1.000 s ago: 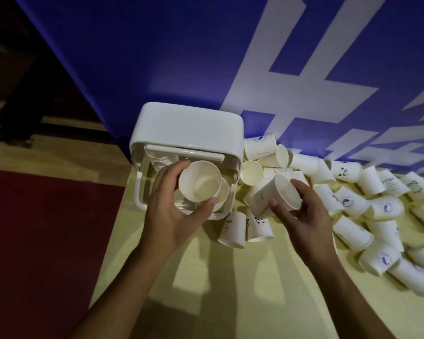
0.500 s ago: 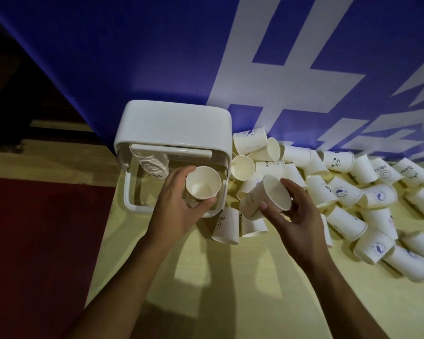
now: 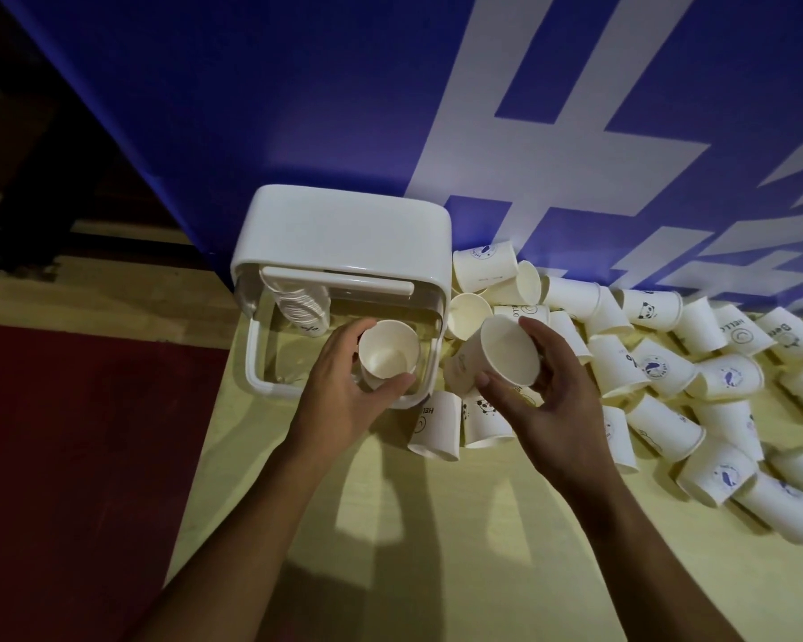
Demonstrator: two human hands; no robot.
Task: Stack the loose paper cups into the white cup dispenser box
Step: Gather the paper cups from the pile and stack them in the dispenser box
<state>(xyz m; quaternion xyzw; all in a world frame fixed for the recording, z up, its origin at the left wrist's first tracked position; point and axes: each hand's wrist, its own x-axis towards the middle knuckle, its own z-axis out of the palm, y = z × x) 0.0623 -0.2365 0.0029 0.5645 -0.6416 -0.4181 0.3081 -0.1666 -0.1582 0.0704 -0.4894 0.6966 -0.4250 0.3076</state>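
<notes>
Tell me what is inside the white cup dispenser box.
A nested row of cups lies at the back left of the dispenser box. The left hand holds one cup in its front right. What sits beneath that cup and hand is covered.

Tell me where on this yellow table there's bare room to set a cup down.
Free: the pale yellow tabletop nearest you, in front of the two upturned printed paper cups, and a narrow strip in front of the white plastic dispenser box by the table's left edge. Crowded: loose white paper cups heaped from the box's right side along the blue banner.
</notes>
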